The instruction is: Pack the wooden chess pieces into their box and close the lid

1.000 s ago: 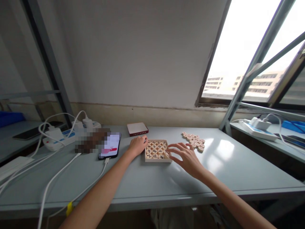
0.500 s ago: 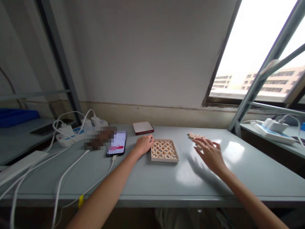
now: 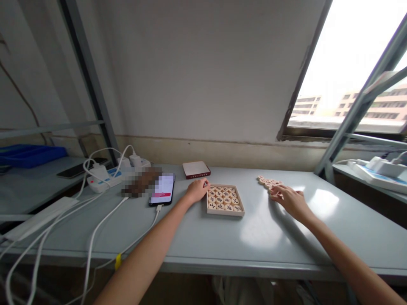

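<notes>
A shallow wooden box (image 3: 225, 213) sits mid-desk, filled with rows of round Chinese chess pieces (image 3: 219, 199) marked in dark characters. My left hand (image 3: 197, 191) is closed at the box's left edge, fingertips gripping its upper left corner. Further right, a small cluster of loose chess pieces (image 3: 265, 182) lies on the desk. My right hand (image 3: 291, 202) is at the near end of that cluster, fingers curled down and pinched on a chess piece that they partly cover.
A red-edged box lid (image 3: 196, 169) lies behind the box near the wall. To the left are a charging phone (image 3: 163, 189), a power strip (image 3: 98, 185) and white cables (image 3: 95, 228). A metal post (image 3: 333, 152) stands at the desk's right rear.
My right hand has gone from spread fingers above the desk to a pinch at the loose pieces. My left hand stays at the box. The view has shifted slightly left.
</notes>
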`<state>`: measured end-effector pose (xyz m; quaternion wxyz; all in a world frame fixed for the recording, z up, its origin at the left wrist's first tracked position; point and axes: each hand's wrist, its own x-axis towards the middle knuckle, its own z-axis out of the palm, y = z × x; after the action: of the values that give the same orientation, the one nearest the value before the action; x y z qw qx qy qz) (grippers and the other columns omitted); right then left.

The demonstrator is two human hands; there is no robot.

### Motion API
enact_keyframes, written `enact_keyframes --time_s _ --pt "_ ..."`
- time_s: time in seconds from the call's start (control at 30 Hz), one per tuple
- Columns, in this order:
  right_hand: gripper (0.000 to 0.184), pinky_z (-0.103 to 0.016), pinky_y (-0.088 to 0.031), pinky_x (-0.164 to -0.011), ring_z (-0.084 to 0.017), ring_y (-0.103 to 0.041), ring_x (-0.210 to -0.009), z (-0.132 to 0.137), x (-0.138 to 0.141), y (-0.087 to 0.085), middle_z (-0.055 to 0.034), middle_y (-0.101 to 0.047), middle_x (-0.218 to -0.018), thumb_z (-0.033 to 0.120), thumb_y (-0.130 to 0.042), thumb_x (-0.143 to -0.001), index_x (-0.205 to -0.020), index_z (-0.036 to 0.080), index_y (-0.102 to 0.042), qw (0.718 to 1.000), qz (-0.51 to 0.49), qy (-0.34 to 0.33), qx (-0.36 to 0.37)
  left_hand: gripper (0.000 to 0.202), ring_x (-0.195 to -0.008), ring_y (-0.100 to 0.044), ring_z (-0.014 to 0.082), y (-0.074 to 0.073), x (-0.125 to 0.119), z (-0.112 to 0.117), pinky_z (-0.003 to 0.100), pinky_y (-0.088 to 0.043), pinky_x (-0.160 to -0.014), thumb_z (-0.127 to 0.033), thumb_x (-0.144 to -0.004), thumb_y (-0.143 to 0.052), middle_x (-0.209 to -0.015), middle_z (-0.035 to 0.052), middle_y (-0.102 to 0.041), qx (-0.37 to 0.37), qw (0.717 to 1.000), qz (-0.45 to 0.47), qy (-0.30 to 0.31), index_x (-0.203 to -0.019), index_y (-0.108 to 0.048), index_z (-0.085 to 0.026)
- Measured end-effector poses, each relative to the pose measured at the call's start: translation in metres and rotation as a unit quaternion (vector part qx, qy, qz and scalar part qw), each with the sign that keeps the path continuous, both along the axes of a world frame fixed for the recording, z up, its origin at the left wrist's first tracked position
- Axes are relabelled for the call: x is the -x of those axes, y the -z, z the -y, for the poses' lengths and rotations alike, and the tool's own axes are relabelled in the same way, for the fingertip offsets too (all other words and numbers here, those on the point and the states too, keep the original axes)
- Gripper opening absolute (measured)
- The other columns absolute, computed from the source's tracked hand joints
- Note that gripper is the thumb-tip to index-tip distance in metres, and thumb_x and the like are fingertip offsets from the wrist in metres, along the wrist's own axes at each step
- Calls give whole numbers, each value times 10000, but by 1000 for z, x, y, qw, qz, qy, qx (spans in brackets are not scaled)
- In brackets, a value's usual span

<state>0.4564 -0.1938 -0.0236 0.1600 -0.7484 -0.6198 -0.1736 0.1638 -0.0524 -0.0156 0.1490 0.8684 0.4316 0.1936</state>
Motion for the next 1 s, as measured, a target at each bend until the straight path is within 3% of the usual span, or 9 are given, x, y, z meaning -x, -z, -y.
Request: enact_keyframes --time_s 0.23,0.37,0.47,0.53,0.67,0.77,0.9,1.0 --pt "203 -292 -408 -572 -205 -583 -682 -11 -16 5 -62 -645 -725 341 -472 -691 -731 210 -621 995 -75 -68 -20 216 -863 -575 176 6 -2 -5 242 -402 -724 -279 -796 -407 -942 56 -635 10 1000 18 -2 -898 -571 -184" --pt "258 -307 -402 -539 -212 -576 -628 -7 -4 1 -54 -643 -673 433 -491 -695 -704 224 -642 994 -74 -72 -27 205 -862 -571 178 8 -3 -6 241 -401 -723 -269 -786 -418 -939 54 -635 13 1000 20 -6 -890 -574 -186" --pt "291 -307 -414 -566 -193 -570 -642 -9 30 -12 -53 -641 -718 471 -504 -705 -784 227 -642 985 -114 -122 -36 210 -854 -571 183 9 -3 -8 244 -398 -707 -277 -794 -406 -931 58 -636 10 1000 22 -3 -877 -573 -183" --pt "277 -291 -429 -611 -169 -568 -698 -19 62 -23 -51 -640 -820 439 -502 -731 -862 225 -622 965 -170 -197 -26 245 -835 -574 187 9 -4 -9 248 -396 -694 -305 -815 -370 -906 63 -638 9 1000 25 0 -869 -572 -177" --pt "198 -260 -431 -654 -129 -562 -701 -58 125 -32 -30 -629 -871 310 -556 -723 -887 209 -605 930 -222 -292 -13 356 -804 -575 195 10 -3 -11 261 -395 -688 -344 -852 -271 -865 75 -641 17 999 42 8 -851 -575 -159" --pt "173 -260 -423 -682 -125 -560 -705 -89 148 -29 -27 -628 -850 219 -586 -691 -860 190 -609 926 -232 -298 -12 415 -823 -570 197 11 -2 -14 260 -398 -695 -389 -855 -235 -889 72 -640 35 996 71 29 -879 -579 -157" --pt "277 -259 -424 -673 -125 -565 -719 -104 136 -20 -18 -631 -899 229 -599 -681 -956 207 -579 909 -273 -315 27 452 -789 -575 193 11 -2 -15 254 -403 -675 -448 -837 -243 -849 64 -644 48 994 87 50 -848 -586 -153" --pt "341 -310 -403 -726 -157 -552 -803 -102 104 -15 -24 -600 -1006 235 -593 -689 -1027 245 -548 940 -244 -240 -5 356 -795 -576 190 10 -4 -14 250 -401 -690 -429 -807 -344 -849 57 -644 40 996 73 44 -832 -582 -166"
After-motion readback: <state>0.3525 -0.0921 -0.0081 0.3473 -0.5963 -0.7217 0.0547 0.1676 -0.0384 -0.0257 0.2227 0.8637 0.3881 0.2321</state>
